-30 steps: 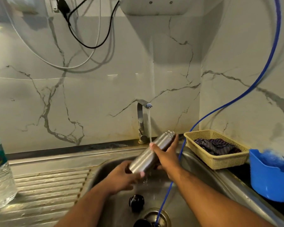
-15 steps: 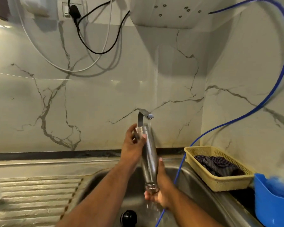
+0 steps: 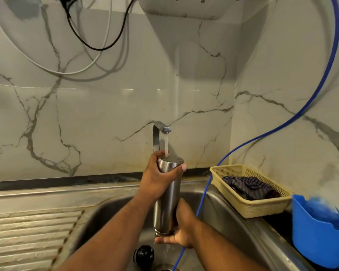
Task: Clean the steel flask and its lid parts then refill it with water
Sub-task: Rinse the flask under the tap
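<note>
The steel flask (image 3: 167,202) stands upright over the sink, its flat end up under the running tap (image 3: 160,132); water strikes that top end. My left hand (image 3: 159,178) wraps the upper part of the flask. My right hand (image 3: 182,227) cups its lower end, which looks like the neck, and water drips down from there. A black lid part (image 3: 144,254) lies in the sink basin below, beside the drain.
The steel sink (image 3: 233,218) has a ribbed drainboard (image 3: 27,241) on its left. A blue hose (image 3: 204,194) hangs into the basin just right of the flask. On the right counter sit a yellow basket (image 3: 249,208) holding a dark cloth and a blue tub (image 3: 317,237).
The flask has gone from lying slanted across the stream to standing upright under it. My left hand moved from its low end up to the top; my right hand now cups the bottom.
</note>
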Available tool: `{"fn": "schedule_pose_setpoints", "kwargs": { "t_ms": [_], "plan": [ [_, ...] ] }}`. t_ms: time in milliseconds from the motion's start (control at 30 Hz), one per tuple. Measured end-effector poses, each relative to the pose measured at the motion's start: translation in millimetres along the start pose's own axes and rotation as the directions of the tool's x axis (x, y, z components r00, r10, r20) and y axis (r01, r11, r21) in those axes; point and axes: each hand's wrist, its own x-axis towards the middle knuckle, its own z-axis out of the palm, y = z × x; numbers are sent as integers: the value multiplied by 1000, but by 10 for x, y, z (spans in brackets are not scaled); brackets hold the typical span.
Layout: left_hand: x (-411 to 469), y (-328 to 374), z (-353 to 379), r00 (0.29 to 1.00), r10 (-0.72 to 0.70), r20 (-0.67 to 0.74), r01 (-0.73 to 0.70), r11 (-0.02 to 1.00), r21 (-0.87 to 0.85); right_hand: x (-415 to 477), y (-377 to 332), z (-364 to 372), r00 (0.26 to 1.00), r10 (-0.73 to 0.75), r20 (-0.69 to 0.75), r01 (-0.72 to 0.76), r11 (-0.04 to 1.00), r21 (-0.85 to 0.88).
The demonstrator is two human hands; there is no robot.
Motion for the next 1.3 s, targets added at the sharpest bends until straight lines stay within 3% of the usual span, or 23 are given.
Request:
{"fn": "schedule_pose_setpoints", "kwargs": {
  "t_ms": [133, 333, 433, 600, 800, 900, 967, 1033, 1100, 1133, 1200, 1233, 1300],
  "plan": [
    [-12, 32, 50, 997, -69, 30, 69, 998, 12, -24, -3, -21, 999, -5, -35, 3, 998, -60],
    [-3, -96, -126, 975, -183, 129, 201, 969, -146, -3, 23, -64, 992, 98, -76, -113, 966, -232],
    [-64, -108, -196, 963, -218, 155, 249, 944, -216, -42, -9, -50, 993, 117, 12, -109, 951, -289],
    [-247, -125, -196, 903, -402, 150, 426, 881, -206, -250, -10, -26, 970, 172, 171, -116, 948, -295],
    [-736, -180, -415, 839, -452, 304, 488, 871, -53, -329, 15, 42, 965, 146, 219, -70, 944, -321],
    [-891, -171, -434, 864, -431, 259, 443, 896, 13, -379, 33, 38, 976, 102, 194, -38, 950, -311],
    [-896, -156, -440, 896, -386, 222, 380, 922, 69, -371, 50, 27, 995, 9, 102, 34, 908, -417],
    [-837, -151, -487, 925, -313, 214, 269, 939, 212, -317, -18, -12, 944, -328, -44, 236, 760, -605],
    [-780, -145, -570, 945, -276, 178, 202, 915, 349, -271, -142, -121, 757, -648, -82, 378, 537, -754],
    [-764, -135, -606, 953, -257, 159, 176, 901, 397, -271, -204, -162, 653, -757, -10, 411, 366, -835],
    [-737, -158, -654, 969, -187, 162, 80, 857, 509, -240, -253, -162, 547, -813, 199, 351, 7, -937],
    [-733, -160, -667, 972, -151, 180, 29, 837, 547, -253, -243, -120, 556, -778, 292, 301, -138, -943],
    [-739, -114, -657, 981, -75, 181, -38, 834, 551, -178, -173, -71, 576, -725, 378, 262, -274, -925]
  ]
}}
